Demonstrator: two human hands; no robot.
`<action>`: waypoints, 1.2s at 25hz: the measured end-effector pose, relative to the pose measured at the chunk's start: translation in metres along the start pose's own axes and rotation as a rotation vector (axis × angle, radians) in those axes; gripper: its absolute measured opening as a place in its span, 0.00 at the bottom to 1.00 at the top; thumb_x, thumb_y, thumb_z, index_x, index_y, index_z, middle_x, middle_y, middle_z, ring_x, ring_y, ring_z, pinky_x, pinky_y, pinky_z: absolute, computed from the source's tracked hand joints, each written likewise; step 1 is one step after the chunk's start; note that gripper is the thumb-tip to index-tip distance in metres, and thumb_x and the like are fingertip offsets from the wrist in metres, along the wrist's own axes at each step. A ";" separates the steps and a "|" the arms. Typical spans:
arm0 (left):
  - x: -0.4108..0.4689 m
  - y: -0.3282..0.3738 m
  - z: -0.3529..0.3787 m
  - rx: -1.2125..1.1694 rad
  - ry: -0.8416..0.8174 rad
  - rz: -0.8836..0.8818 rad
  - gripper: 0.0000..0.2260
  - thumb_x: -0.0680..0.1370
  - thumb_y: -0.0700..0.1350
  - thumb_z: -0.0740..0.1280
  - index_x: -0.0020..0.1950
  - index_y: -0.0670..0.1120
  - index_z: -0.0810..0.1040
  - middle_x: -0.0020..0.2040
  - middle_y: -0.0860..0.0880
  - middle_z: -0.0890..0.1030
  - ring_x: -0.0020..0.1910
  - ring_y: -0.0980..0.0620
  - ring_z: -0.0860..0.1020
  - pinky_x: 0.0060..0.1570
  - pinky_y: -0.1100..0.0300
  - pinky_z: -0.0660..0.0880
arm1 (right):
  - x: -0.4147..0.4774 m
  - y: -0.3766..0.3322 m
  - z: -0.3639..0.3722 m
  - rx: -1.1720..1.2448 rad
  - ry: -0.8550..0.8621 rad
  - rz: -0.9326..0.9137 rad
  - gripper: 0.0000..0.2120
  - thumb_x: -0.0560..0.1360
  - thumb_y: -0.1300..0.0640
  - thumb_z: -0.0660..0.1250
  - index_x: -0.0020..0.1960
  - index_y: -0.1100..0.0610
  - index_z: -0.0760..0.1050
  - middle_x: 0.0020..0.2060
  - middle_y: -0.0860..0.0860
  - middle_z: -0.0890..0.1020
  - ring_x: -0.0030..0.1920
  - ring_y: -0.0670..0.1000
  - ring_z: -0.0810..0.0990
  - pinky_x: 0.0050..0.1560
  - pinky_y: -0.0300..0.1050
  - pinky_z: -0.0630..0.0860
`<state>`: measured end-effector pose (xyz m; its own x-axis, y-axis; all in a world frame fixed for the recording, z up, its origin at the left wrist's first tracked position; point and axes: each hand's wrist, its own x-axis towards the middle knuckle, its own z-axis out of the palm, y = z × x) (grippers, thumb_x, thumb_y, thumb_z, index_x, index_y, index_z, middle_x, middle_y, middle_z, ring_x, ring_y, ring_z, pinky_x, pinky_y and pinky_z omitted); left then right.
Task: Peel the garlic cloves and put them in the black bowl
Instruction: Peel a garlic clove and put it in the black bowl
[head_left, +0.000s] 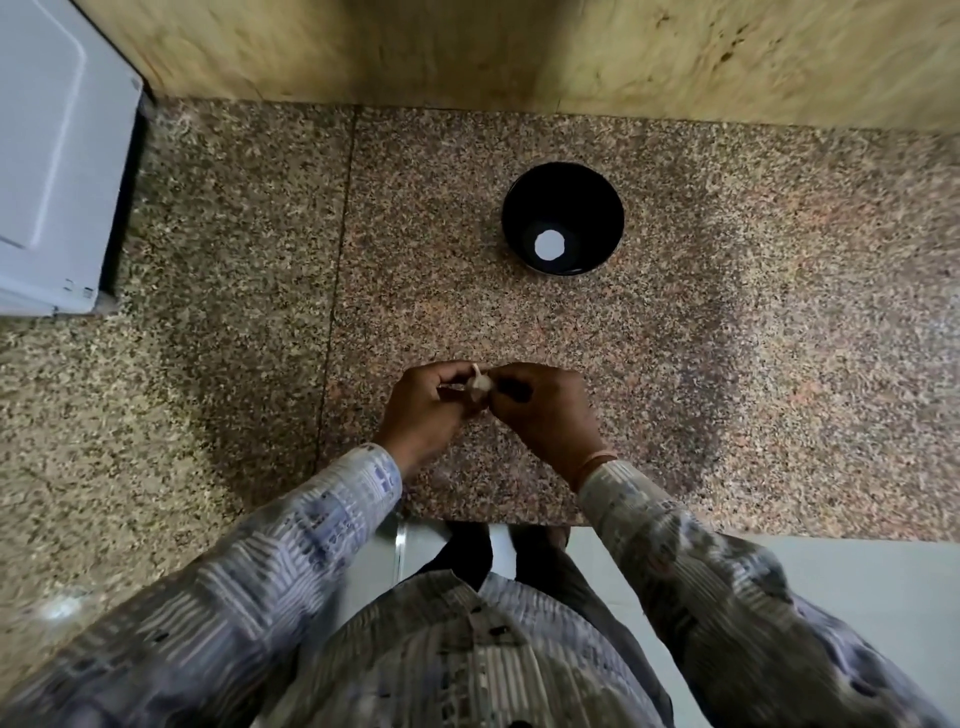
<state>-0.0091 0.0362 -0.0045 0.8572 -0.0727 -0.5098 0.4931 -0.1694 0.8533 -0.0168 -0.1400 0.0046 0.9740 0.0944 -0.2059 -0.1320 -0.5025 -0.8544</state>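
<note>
- Both hands meet low over the speckled surface (675, 364): left hand (423, 410) and right hand (545, 410) each pinch the garlic (479, 384) between them.
- Black bowl (562, 218) sits at one o'clock, well apart.

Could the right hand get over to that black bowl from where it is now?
Probably yes. The bare granite counter lies between the right hand and the black bowl, with nothing standing in between. But both it and the left hand are holding the garlic.
</note>
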 end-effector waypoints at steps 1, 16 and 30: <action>0.001 -0.001 -0.001 0.032 -0.005 0.001 0.10 0.75 0.44 0.78 0.52 0.59 0.87 0.49 0.55 0.88 0.51 0.52 0.86 0.52 0.53 0.83 | -0.001 0.001 0.003 -0.016 0.016 -0.001 0.12 0.74 0.58 0.77 0.56 0.53 0.85 0.44 0.45 0.86 0.42 0.41 0.84 0.45 0.39 0.82; 0.003 -0.002 0.023 -0.066 0.086 -0.059 0.10 0.76 0.42 0.76 0.56 0.50 0.86 0.50 0.51 0.88 0.52 0.51 0.86 0.51 0.55 0.84 | 0.001 0.024 0.024 0.259 0.242 0.253 0.10 0.73 0.68 0.74 0.52 0.58 0.86 0.44 0.52 0.87 0.44 0.50 0.86 0.47 0.48 0.85; 0.031 -0.003 -0.006 0.485 0.232 0.055 0.13 0.73 0.39 0.78 0.53 0.54 0.85 0.51 0.54 0.86 0.48 0.56 0.84 0.48 0.60 0.82 | 0.010 0.035 0.011 0.281 0.066 0.439 0.11 0.77 0.66 0.72 0.56 0.54 0.81 0.47 0.51 0.87 0.47 0.55 0.87 0.46 0.49 0.85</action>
<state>0.0165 0.0403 -0.0223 0.9174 0.1156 -0.3809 0.3682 -0.6101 0.7016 -0.0138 -0.1469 -0.0325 0.8244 -0.1319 -0.5505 -0.5656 -0.2314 -0.7915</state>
